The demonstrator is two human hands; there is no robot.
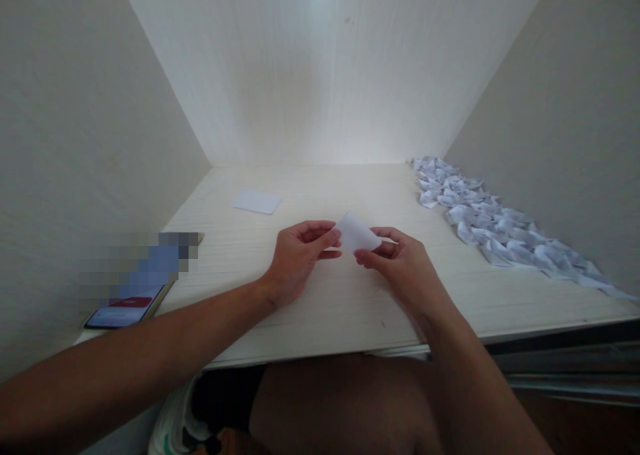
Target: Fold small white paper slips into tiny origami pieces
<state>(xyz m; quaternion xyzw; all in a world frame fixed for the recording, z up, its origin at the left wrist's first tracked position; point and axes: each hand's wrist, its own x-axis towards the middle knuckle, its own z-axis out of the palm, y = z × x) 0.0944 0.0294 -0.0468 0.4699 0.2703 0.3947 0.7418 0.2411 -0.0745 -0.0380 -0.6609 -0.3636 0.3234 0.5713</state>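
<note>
A small white piece of paper [358, 232] is held between my two hands above the middle of the table. My left hand [306, 252] pinches its left corner between thumb and fingers. On the other side, my right hand [395, 255] has its fingers behind the paper's right corner and its thumb just below the lower edge. Farther back and to the left, a flat white stack or sheet of paper [257, 202] lies on the table. Along the right side lie many folded white paper pieces [500, 228], heaped in a long row.
A phone [125, 312] leans at the table's left edge, its screen lit and partly blurred out. Pale walls [305, 75] enclose the white tabletop [320, 322] at the back and both sides. My legs [340, 402] are under the front edge.
</note>
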